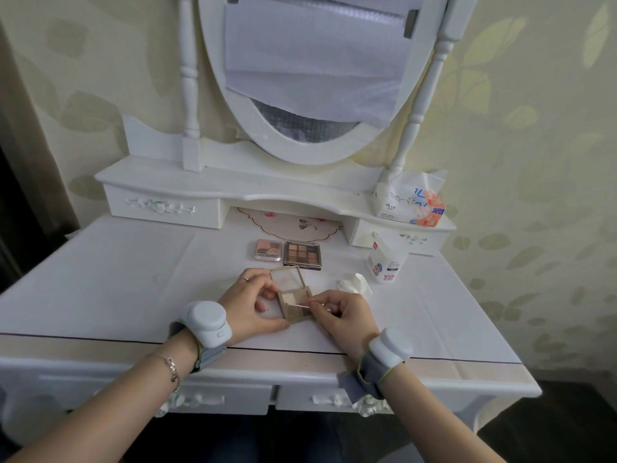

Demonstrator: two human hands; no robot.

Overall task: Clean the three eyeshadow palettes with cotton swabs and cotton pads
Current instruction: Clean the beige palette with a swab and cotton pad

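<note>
Three palettes show in my head view, all near the middle of the frame on the white bench (pixel 133 279). Two sit side by side just above my hands: a pink palette (pixel 268 249) with its clear lid down, and a brown palette (pixel 302 254) touching its right edge. I judge they are parked there to wait their turn, close enough to reach. The third, a beige palette (pixel 293 304), lies open at centre with its clear lid tipped up and away from me.

My left hand (pixel 252 304) grips this beige palette, fingers (pixel 267 289) curled on its left edge and thumb at the near corner, which I take as bracing so it cannot slide under rubbing. My right hand (pixel 340 314) pinches one cotton swab (pixel 302 305) between thumb and forefinger, laid nearly flat, its tip over the pans on the palette's near side; I cannot tell if it touches.

One crumpled white pad or tissue (pixel 355 285) lies just right of the palette, probably kept handy for wiping. One white packet (pixel 387 257) stands beyond it, and one tissue pack (pixel 409 203) rests on the shelf at upper right.
</note>
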